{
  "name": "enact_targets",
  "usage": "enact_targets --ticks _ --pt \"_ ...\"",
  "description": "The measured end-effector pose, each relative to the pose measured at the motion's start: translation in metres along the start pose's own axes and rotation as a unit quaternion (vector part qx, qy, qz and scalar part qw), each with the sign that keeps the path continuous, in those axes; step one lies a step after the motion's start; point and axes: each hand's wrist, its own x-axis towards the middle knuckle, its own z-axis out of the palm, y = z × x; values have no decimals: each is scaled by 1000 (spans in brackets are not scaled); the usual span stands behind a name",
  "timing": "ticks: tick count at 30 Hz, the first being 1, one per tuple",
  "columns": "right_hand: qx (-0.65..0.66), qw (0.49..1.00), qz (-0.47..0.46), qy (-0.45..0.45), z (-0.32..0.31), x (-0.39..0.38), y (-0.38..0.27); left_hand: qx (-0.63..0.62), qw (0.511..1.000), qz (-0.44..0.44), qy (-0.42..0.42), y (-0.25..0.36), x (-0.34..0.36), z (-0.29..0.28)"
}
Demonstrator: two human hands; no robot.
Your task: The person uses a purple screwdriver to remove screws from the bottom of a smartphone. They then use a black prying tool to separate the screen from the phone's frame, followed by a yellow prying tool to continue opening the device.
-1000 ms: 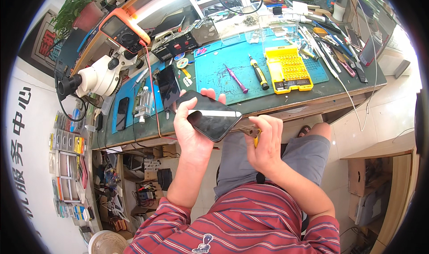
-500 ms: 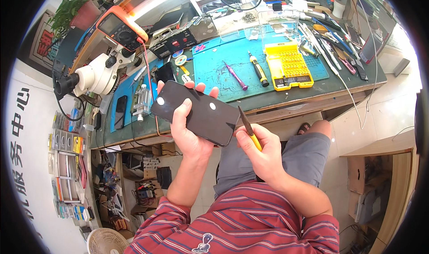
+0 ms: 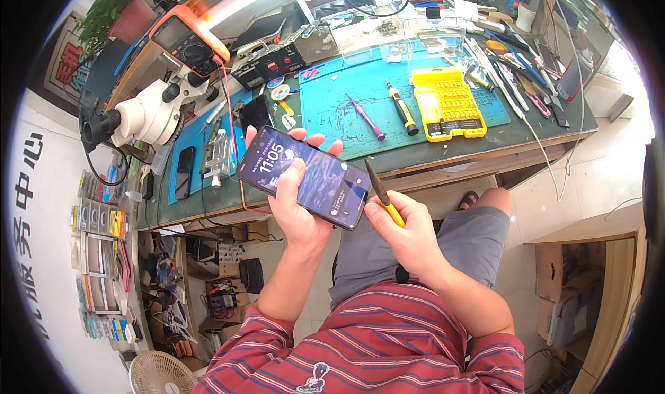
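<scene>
1. Gripping from underneath: left hand (image 3: 299, 210) has its fingers (image 3: 320, 143) curled round the far edge of a smartphone (image 3: 305, 176), thumb pressed on the lit screen. The phone sits in mid-air over the lap, just short of the surface (image 3: 443, 151) edge, screen up.
2. Right hand (image 3: 409, 235) is closed round a yellow-handled pointed tool (image 3: 379, 190), dark tip up and just beside the phone's near corner. Cannot tell if tip and glass touch.
3. Risk: nothing supports the phone but one palm. A slip of the fingers would likely drop it onto the lap or floor.
4. Risk: the tip so close to the glass edge could scratch or chip it if the right hand jerks; too much prying force could crack the screen.
5. Risk: the thumb on a live screen may trigger unwanted input.
6. Hidden: back of the phone, the left palm contact, and most of the tool handle inside the right fist.
7. Hard to make out: small parts on the blue mat (image 3: 360, 110), contents of the yellow bit case (image 3: 447, 103), and clutter beyond the microscope (image 3: 149, 113), all bent by the fisheye rim.
</scene>
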Motion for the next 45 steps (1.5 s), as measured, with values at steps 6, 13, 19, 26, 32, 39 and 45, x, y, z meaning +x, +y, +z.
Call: enact_targets --ticks 6,13,19,26,32,39,45 --pt "-16 1000 10 -13 1 2 -2 -15 1000 -14 -5 0 0 -4" --pt "-174 957 -211 93 13 3 13 -49 997 -54 35 -4 1 -8" --pt "-185 945 -245 110 15 3 13 -103 985 -95 103 -4 6 -9" --pt "-349 859 -344 148 9 2 36 -195 959 -134 157 -2 13 -11" --pt "-369 850 -342 154 10 5 40 -195 958 -149 151 -1 11 -10" --pt "-353 862 -332 148 12 4 40 -199 955 -151 159 -3 12 -10" --pt "-349 863 -333 150 12 4 41 -196 955 -152 162 -4 12 -10"
